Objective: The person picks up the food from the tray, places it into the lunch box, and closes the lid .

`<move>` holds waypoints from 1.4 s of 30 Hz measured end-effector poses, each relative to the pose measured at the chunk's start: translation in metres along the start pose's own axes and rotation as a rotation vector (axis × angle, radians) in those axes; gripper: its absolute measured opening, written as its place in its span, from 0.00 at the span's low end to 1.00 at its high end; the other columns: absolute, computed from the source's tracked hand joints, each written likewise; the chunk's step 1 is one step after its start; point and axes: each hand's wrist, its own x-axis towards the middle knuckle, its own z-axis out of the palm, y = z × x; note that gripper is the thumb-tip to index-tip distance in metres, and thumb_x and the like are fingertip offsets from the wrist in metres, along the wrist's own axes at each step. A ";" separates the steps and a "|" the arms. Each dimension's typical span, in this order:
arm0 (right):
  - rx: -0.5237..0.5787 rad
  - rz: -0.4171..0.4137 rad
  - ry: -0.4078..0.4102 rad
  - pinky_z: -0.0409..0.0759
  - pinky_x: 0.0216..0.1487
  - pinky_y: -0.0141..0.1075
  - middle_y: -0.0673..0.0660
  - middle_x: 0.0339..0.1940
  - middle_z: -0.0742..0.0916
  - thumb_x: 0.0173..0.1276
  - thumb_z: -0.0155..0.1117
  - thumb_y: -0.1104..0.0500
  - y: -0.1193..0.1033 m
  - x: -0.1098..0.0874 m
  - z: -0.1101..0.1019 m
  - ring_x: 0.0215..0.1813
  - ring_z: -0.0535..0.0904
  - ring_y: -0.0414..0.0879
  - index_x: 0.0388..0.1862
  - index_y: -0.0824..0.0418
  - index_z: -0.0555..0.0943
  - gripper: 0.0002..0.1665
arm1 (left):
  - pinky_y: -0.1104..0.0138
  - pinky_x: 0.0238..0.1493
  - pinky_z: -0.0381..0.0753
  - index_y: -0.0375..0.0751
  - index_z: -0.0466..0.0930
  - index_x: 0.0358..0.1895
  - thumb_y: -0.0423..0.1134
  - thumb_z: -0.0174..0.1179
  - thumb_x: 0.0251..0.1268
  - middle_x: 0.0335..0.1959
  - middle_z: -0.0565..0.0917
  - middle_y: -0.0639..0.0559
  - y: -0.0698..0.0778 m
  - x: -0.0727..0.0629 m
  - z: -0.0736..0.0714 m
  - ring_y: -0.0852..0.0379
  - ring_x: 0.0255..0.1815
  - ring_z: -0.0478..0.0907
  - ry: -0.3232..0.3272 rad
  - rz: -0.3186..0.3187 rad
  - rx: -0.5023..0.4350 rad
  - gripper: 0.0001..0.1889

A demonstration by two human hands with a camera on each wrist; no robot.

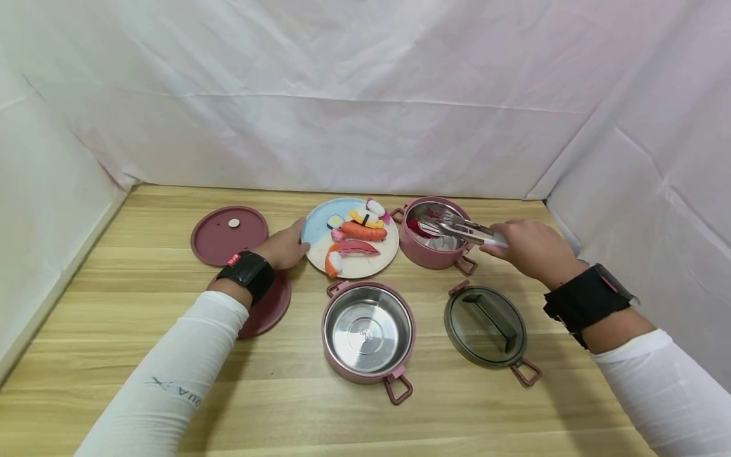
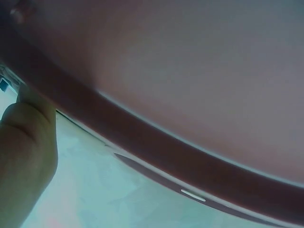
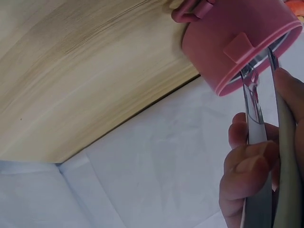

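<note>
My right hand [image 1: 528,247] grips metal tongs [image 1: 468,231] by their pale handles. The tongs' tips reach into the rear pink pot [image 1: 431,255], where something red [image 1: 421,227] shows beside them; the tips partly hide what lies there. In the right wrist view, the fingers wrap round the tongs [image 3: 259,156], whose arms stand apart. At the left rim of a blue and cream plate [image 1: 377,266], my left hand [image 1: 288,246] holds the edge with thumb and fingers. Toy food lies on this plate: a sausage [image 1: 363,231], a pink-red slice [image 1: 355,247] and several sushi pieces.
In front of the plate stands a second pink pot [image 1: 365,333], bare steel inside. A dark see-through lid [image 1: 485,327] with a handle lies at right. Two maroon round lids lie left, one [image 1: 219,238] behind and one [image 1: 268,312] under the left forearm. White cloth walls [image 1: 342,139] enclose the table.
</note>
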 end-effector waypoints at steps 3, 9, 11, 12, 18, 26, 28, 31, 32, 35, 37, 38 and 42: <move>0.008 -0.009 0.033 0.80 0.34 0.52 0.63 0.38 0.89 0.71 0.66 0.48 -0.001 -0.005 -0.001 0.34 0.84 0.56 0.49 0.68 0.84 0.24 | 0.67 0.28 0.75 0.39 0.29 0.81 0.41 0.42 0.81 0.40 0.81 0.41 0.000 -0.001 -0.001 0.56 0.24 0.77 -0.006 -0.003 0.001 0.38; 0.006 -0.010 0.111 0.80 0.35 0.53 0.66 0.42 0.88 0.70 0.67 0.49 -0.005 -0.017 -0.002 0.37 0.85 0.58 0.55 0.68 0.82 0.26 | 0.66 0.28 0.75 0.39 0.29 0.81 0.40 0.42 0.81 0.39 0.81 0.40 0.000 -0.002 -0.002 0.56 0.24 0.76 -0.008 0.009 -0.013 0.38; 0.007 -0.010 0.145 0.80 0.33 0.52 0.66 0.42 0.88 0.69 0.68 0.49 -0.008 -0.022 -0.003 0.35 0.84 0.58 0.56 0.67 0.82 0.26 | 0.66 0.28 0.75 0.38 0.30 0.81 0.40 0.42 0.81 0.38 0.81 0.41 0.000 -0.001 -0.001 0.56 0.24 0.76 -0.006 0.015 -0.010 0.38; 0.009 -0.007 0.158 0.80 0.33 0.52 0.66 0.43 0.88 0.68 0.69 0.50 -0.009 -0.024 -0.003 0.35 0.84 0.58 0.56 0.67 0.82 0.26 | 0.66 0.28 0.75 0.38 0.30 0.81 0.40 0.42 0.81 0.37 0.81 0.42 0.000 0.000 -0.001 0.56 0.24 0.77 -0.004 0.015 -0.010 0.38; 0.023 -0.007 0.179 0.81 0.33 0.53 0.69 0.46 0.86 0.68 0.69 0.48 -0.027 -0.028 -0.008 0.35 0.85 0.60 0.62 0.64 0.79 0.30 | 0.66 0.29 0.75 0.39 0.31 0.82 0.41 0.43 0.80 0.39 0.81 0.41 -0.001 0.002 -0.001 0.55 0.25 0.78 0.005 0.009 0.003 0.38; 0.076 -0.142 0.237 0.78 0.23 0.39 0.57 0.25 0.84 0.62 0.75 0.49 -0.056 -0.016 -0.004 0.22 0.79 0.45 0.52 0.65 0.78 0.28 | 0.66 0.29 0.75 0.40 0.31 0.82 0.41 0.43 0.80 0.36 0.82 0.42 -0.003 0.004 0.000 0.54 0.25 0.78 0.002 0.007 0.005 0.38; 0.084 -0.171 0.248 0.74 0.21 0.35 0.55 0.22 0.82 0.62 0.74 0.49 -0.062 -0.013 -0.001 0.19 0.75 0.42 0.48 0.67 0.78 0.26 | 0.66 0.29 0.75 0.40 0.31 0.82 0.41 0.42 0.80 0.34 0.82 0.43 -0.004 0.004 0.000 0.54 0.25 0.78 0.002 0.005 0.005 0.38; 0.096 -0.192 0.248 0.70 0.20 0.32 0.54 0.21 0.79 0.62 0.72 0.49 -0.070 -0.009 0.004 0.18 0.71 0.40 0.44 0.67 0.78 0.24 | 0.66 0.28 0.74 0.42 0.30 0.82 0.42 0.43 0.80 0.31 0.82 0.45 -0.004 0.006 0.001 0.54 0.25 0.78 0.003 -0.003 0.004 0.38; 0.097 -0.195 0.243 0.70 0.20 0.32 0.54 0.21 0.79 0.62 0.71 0.50 -0.073 -0.007 0.005 0.19 0.71 0.40 0.44 0.68 0.78 0.24 | 0.66 0.28 0.74 0.42 0.30 0.82 0.42 0.43 0.80 0.30 0.81 0.45 -0.004 0.006 0.001 0.54 0.24 0.78 0.002 -0.003 0.003 0.38; 0.085 -0.204 0.225 0.71 0.21 0.33 0.55 0.22 0.79 0.60 0.70 0.50 -0.078 -0.003 0.008 0.19 0.71 0.41 0.45 0.67 0.78 0.24 | 0.66 0.28 0.74 0.43 0.29 0.82 0.42 0.43 0.80 0.28 0.81 0.46 -0.004 0.007 0.002 0.55 0.23 0.77 -0.001 -0.002 -0.005 0.38; 0.067 -0.219 0.216 0.74 0.21 0.34 0.55 0.22 0.80 0.60 0.70 0.50 -0.081 -0.001 0.012 0.20 0.72 0.41 0.47 0.67 0.79 0.25 | 0.66 0.27 0.74 0.43 0.29 0.82 0.42 0.42 0.80 0.27 0.80 0.46 -0.004 0.007 0.002 0.55 0.23 0.77 -0.002 0.002 -0.010 0.39; 0.057 -0.225 0.210 0.75 0.22 0.34 0.55 0.22 0.81 0.60 0.71 0.50 -0.082 0.000 0.013 0.20 0.73 0.41 0.48 0.67 0.79 0.26 | 0.66 0.27 0.74 0.42 0.29 0.82 0.42 0.42 0.80 0.27 0.80 0.46 -0.004 0.007 0.002 0.55 0.23 0.77 -0.003 0.005 -0.011 0.39; 0.031 -0.239 0.185 0.79 0.24 0.37 0.56 0.24 0.82 0.62 0.73 0.47 -0.084 0.005 0.022 0.21 0.75 0.43 0.51 0.66 0.80 0.28 | 0.66 0.27 0.74 0.42 0.28 0.82 0.42 0.42 0.81 0.28 0.80 0.46 -0.005 0.008 0.002 0.55 0.23 0.77 -0.009 0.004 -0.013 0.39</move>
